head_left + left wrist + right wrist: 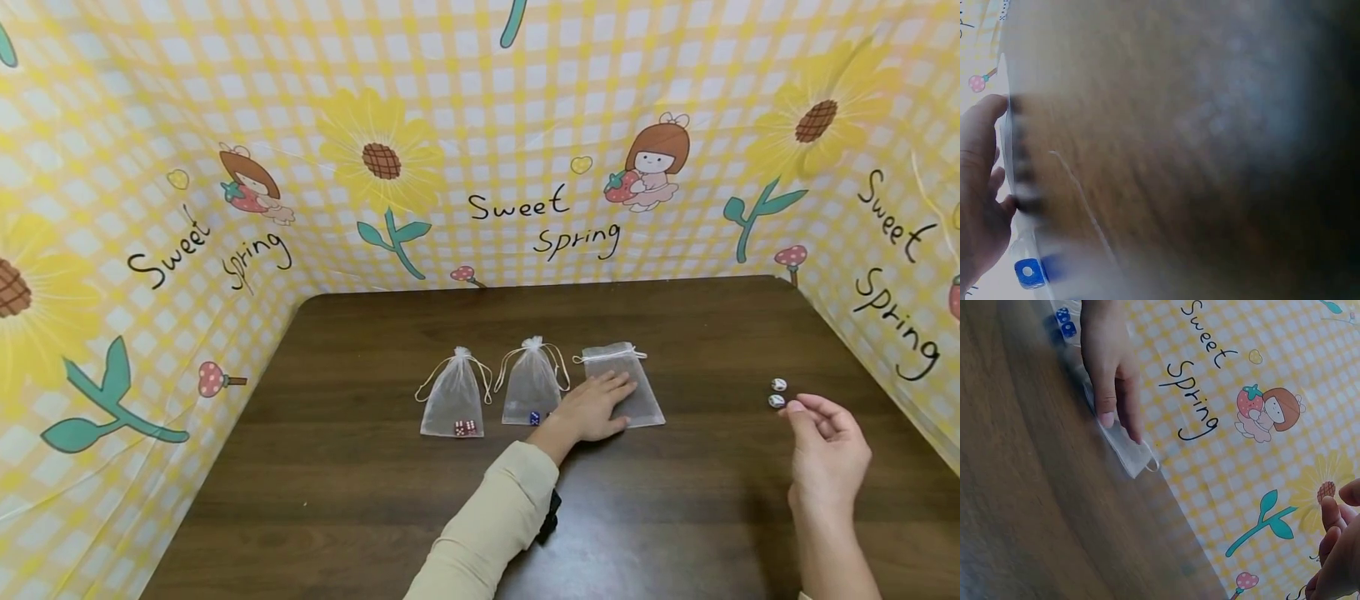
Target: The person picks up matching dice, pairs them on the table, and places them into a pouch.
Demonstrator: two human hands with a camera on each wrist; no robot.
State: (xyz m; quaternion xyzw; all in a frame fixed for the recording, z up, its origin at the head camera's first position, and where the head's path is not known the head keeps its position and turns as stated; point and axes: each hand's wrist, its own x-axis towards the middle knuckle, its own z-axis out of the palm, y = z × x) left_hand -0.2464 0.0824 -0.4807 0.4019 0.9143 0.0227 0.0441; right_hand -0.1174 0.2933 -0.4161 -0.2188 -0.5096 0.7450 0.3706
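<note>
Table (360, 500): dark brown wood grain, rounded far corners, glossy patch toward the near edge.
Right-hand pouch (643, 407): sheer white mesh, lying flat; top spread wide, white cord threaded across it with a small loop at either side; placed between the table's left and right edges, toward the far edge.
Left hand (596, 408): palm down on the right-hand pouch, fingers extended and slightly spread, covering part of the mesh.
Middle pouch (528, 383): same mesh, neck drawn into a tuft, cords looping out on both sides; lower corner partly behind the left hand.
Blue dice (535, 418): two, white pips, at the bottom of the middle pouch.
Left-hand pouch (450, 392): neck gathered, cords looped; nearest the table's left edge.
Red dice (465, 428): two, white pips, side by side at its bottom.
White pieces (777, 385): two, small, dark markings, near the table's right edge.
Right hand (832, 450): fingers bent, thumb close to forefinger, tips just beside the nearer piece; cannot tell whether anything is held.
Cloth (450, 50): yellow check, flowers, "Sweet Spring" lettering.
</note>
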